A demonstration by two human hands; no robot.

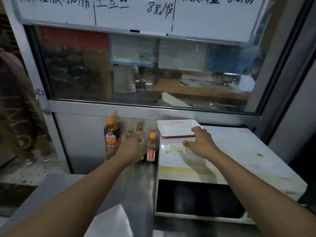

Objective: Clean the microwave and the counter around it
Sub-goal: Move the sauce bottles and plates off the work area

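L hand [135, 147] fingers curled round bottle [142, 134] — R hand [199, 141] spread open over microwave [239, 151].

This is a small eatery's serving area. At 12 o'clock a whiteboard [133, 12] lists handwritten dishes with prices; below it a glass window [147, 69] looks into a kitchen. At 6 o'clock sauce bottles [112, 134] stand on a steel counter [136, 182] beside a stained microwave [222, 161].
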